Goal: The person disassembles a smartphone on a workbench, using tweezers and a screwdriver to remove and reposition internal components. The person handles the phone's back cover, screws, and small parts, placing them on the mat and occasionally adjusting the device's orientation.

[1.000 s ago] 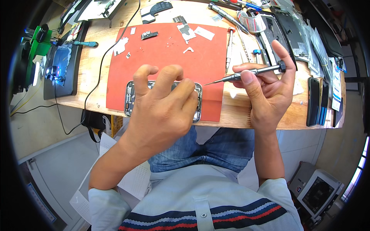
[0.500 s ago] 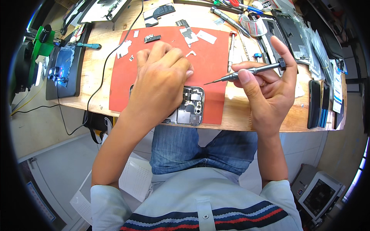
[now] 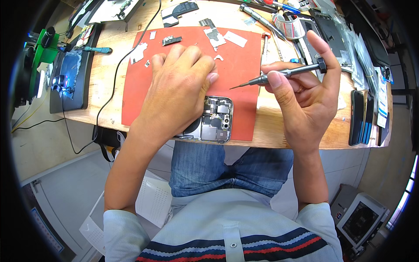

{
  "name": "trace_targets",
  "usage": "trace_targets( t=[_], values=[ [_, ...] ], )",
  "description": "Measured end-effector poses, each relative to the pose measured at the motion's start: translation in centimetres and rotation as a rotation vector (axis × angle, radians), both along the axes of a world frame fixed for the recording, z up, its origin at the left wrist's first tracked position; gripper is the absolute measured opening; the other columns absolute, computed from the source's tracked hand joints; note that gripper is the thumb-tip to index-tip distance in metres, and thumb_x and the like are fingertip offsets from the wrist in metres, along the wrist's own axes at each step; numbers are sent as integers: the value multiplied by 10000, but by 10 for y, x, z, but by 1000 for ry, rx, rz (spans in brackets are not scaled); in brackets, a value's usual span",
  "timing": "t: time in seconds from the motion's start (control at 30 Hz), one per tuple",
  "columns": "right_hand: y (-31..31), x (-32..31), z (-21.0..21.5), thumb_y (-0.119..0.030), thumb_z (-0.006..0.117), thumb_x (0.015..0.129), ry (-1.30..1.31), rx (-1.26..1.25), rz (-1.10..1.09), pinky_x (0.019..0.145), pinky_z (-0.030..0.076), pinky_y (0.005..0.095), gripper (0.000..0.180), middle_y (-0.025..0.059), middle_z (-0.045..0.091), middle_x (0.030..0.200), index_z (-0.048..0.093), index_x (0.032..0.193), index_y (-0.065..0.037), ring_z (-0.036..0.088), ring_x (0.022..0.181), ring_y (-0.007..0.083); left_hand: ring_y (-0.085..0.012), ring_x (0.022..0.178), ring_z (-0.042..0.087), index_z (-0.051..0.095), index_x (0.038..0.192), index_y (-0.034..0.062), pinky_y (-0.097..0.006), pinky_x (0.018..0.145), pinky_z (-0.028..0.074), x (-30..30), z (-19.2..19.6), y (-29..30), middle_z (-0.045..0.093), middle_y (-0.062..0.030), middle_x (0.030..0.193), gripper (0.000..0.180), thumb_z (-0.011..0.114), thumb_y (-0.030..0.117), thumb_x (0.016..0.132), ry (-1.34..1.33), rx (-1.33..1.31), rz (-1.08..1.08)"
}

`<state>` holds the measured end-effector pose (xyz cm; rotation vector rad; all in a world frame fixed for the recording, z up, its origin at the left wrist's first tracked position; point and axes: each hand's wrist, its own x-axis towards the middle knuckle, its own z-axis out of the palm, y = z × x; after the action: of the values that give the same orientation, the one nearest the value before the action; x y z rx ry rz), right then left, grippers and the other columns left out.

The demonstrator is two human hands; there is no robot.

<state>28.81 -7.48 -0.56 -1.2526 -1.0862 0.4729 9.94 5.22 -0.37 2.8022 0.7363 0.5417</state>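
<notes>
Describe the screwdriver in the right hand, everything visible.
The screwdriver is a slim precision type: dark grey metal-looking shaft, a black knurled cap at the rear, and a fine tapered tip pointing left. It lies nearly level, tip slightly lower, raised above the red mat and touching nothing there. The right hand pinches it between thumb and fingers, with the index finger at the cap.

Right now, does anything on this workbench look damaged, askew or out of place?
The opened silver phone lies at the red mat's front edge, close to the wooden bench's lip, its insides bared. Small loose metal parts are scattered over the mat. The left hand rests on the phone; the right hand holds a thin screwdriver clear of it.
</notes>
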Motion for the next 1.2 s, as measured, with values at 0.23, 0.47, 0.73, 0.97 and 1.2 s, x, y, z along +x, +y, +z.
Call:
trace_targets(
  t=[0.23, 0.47, 0.73, 0.97, 1.2],
  values=[
    [0, -1, 1, 21, 669, 1024, 26, 4, 12, 839, 626, 264, 696, 206, 766, 1053, 264, 1591, 34, 764, 953, 179, -278, 1037, 582, 715, 940, 71, -446, 927, 383, -4, -1, 5, 603, -64, 962, 31, 716, 101, 944, -73, -38, 0],
    [0, -1, 2, 15, 687, 1015, 3, 31, -7, 834, 633, 270, 708, 206, 768, 1046, 267, 1586, 39, 761, 957, 180, -272, 986, 599, 705, 944, 68, -415, 897, 384, -8, 2, 8, 625, -65, 946, 41, 701, 108, 955, -116, -93, 35],
    [-5, -6, 5, -29, 708, 1018, 52, 139, -23, 841, 662, 315, 763, 209, 764, 1058, 221, 1602, 34, 761, 1004, 223, -289, 873, 543, 583, 917, 71, -423, 828, 360, -26, 15, -9, 555, -73, 869, 206, 673, 221, 1026, -185, -175, 68],
    [-9, -19, 9, -71, 718, 1023, 21, 173, 13, 853, 634, 312, 791, 222, 776, 1043, 191, 1605, 26, 770, 977, 218, -255, 936, 582, 667, 937, 102, -407, 850, 364, -30, 12, -30, 619, -38, 951, 180, 817, 173, 870, -330, -145, 19],
    [-15, -24, 15, -81, 712, 1029, 12, 189, 22, 871, 613, 304, 793, 219, 781, 1052, 184, 1612, 15, 772, 982, 213, -243, 952, 578, 688, 949, 106, -395, 841, 369, -32, 11, -36, 628, -21, 971, 199, 844, 109, 824, -417, -206, 33]
  ],
)
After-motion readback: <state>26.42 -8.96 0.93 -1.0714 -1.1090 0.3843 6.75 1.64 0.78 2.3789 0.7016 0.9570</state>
